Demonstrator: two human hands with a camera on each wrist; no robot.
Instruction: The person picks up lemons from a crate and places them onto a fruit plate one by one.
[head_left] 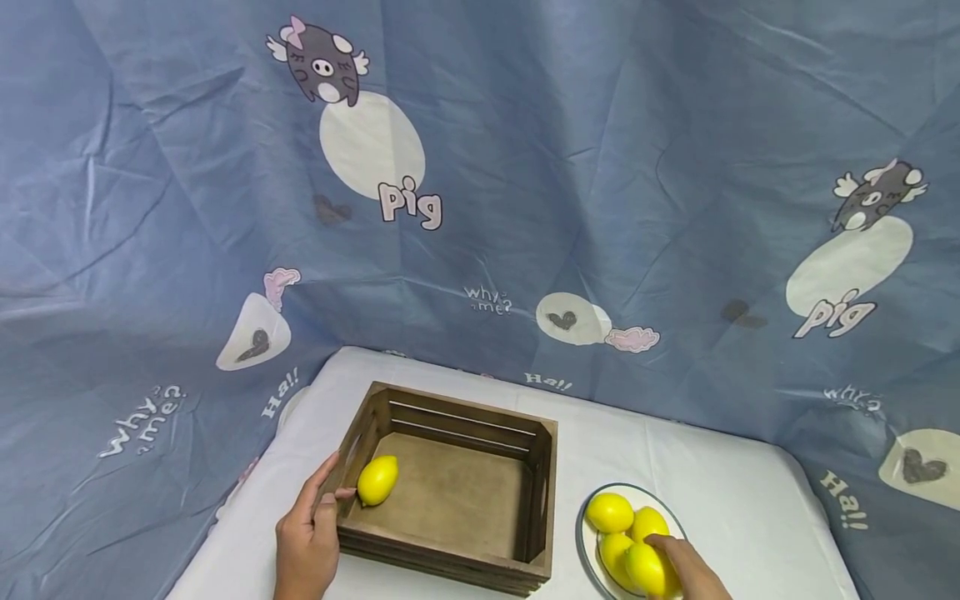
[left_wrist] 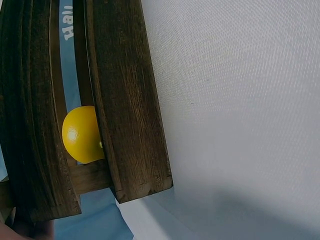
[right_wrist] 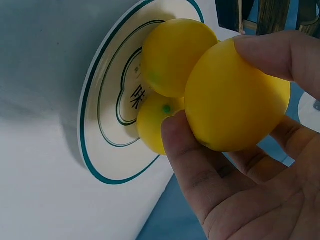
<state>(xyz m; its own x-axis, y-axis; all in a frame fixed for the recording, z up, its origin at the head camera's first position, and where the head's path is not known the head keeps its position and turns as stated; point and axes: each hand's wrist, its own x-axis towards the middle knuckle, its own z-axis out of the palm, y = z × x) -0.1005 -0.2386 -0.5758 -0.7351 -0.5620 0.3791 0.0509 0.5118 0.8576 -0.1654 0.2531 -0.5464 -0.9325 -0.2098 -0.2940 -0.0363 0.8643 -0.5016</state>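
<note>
My left hand [head_left: 306, 546] grips the left side of a brown wooden crate [head_left: 442, 546] near its front corner, a fingertip showing close beside the lemon inside. That yellow lemon [head_left: 377, 480] lies against the crate's left end; the left wrist view catches it through the gap between slats. My right hand [head_left: 692, 571] pinches another lemon [right_wrist: 240, 100] between thumb and fingers, over the right part of a white plate [right_wrist: 110, 165] with a green rim. More lemons [head_left: 610, 512] lie on the plate beside the held one, partly covered by it in the right wrist view.
A white cloth [head_left: 720, 483] covers the table under the crate and plate. Behind and to both sides hangs a blue printed curtain [head_left: 480, 208], meeting the table's back edge. The plate stands a short gap to the right of the crate.
</note>
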